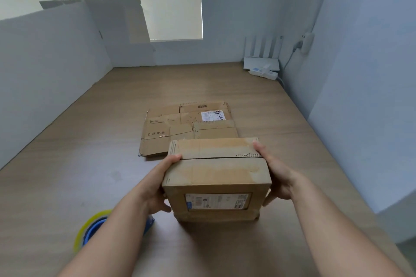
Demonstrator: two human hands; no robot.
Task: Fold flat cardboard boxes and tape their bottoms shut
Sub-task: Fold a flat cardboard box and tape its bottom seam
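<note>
- Cardboard box (216, 173), already folded into shape, is low over the wooden table (90, 164) in the middle of the view. I cannot tell whether its underside touches the wood.
- Its two upper flaps are closed and meet in a dark seam (216, 158) running side to side. No tape shows along that seam.
- A white shipping label (218, 201) covers most of the box face nearest the person.
- The left hand (157, 186) grips the box's left side. Its fingertips hook over the top edge at the seam, and the thumb lies near the lower front corner.
- The right hand (274, 177) grips the box's right side in the same manner, with the fingers reaching up to the far top corner and the thumb low at the front.
- The box is clamped between the two hands.
- Just behind the box lies a stack of flat cardboard (180, 128), unfolded, with a white label on its far right part.
- Left of the box and nearer the person, a tape dispenser (90, 229), blue with a yellowish roll, lies on the table. The left forearm hides part of it.
- Well behind the box to the right, a white router (261, 60) stands in the far corner, with a power strip (263, 72) just in front of it.
- Far to the box's left, white panels (45, 63) stand along the table's edge.
</note>
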